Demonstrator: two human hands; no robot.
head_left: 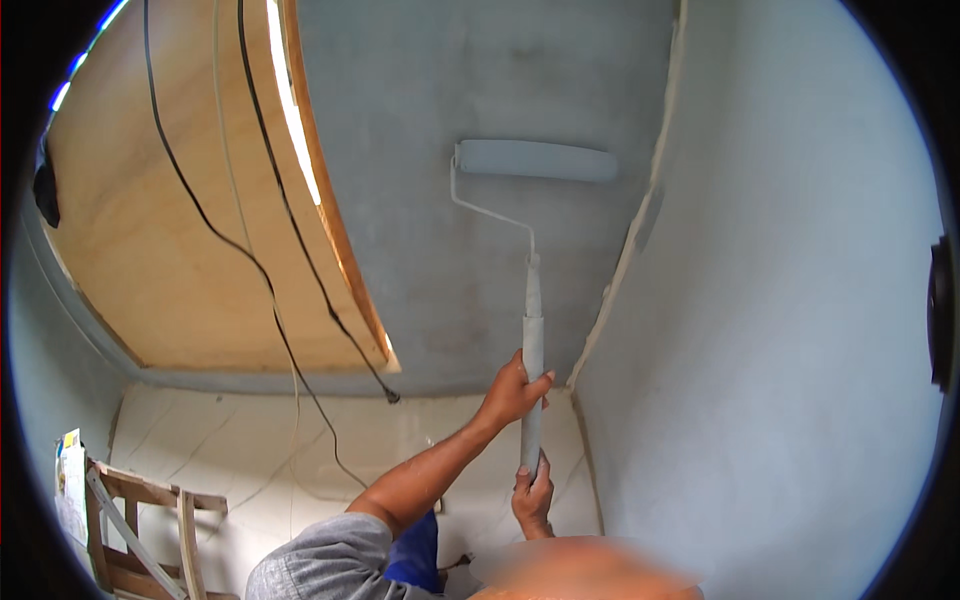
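A paint roller with a long pale sleeve lies across the grey wall surface in the upper middle; whether it presses on the surface I cannot tell. From its left end a bent white wire frame runs down to a pale grey extension pole. My left hand is wrapped round the middle of this pole, with the forearm coming in from the lower left. Lower down, my right hand closes round the pole's bottom end. The pole stands nearly upright in view.
A wooden panel covers the upper left, with dark cables hanging before it. A wooden stepladder-like frame stands on the pale tiled floor at lower left. A pale blue wall rises close on the right.
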